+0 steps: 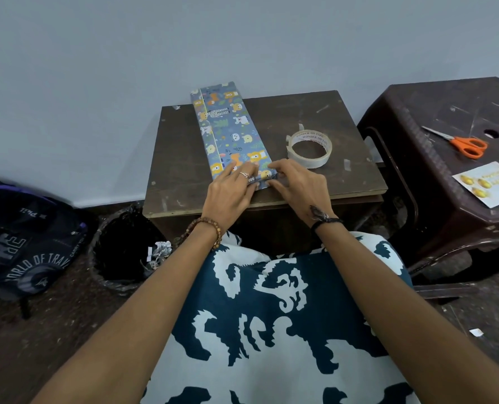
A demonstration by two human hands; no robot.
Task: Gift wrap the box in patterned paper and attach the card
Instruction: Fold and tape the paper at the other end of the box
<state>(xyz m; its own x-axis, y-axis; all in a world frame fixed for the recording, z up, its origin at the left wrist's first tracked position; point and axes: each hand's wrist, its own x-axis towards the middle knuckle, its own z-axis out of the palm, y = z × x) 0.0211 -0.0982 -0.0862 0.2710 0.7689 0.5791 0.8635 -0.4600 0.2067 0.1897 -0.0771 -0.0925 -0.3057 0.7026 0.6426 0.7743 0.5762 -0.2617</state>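
Grey wall, scuffed brown table [184,170] under wrapped box [233,132], tape roll [309,148].

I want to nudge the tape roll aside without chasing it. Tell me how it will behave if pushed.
The tape roll lies flat on its side on the small table, so it will probably slide rather than roll. It looks thin-walled and hollow, so likely light and easy to shift. A loose tape end sticks up at its back and may catch or stick.

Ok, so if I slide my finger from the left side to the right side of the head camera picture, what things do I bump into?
Backpack → bin → wrapped box → tape roll → scissors → card.
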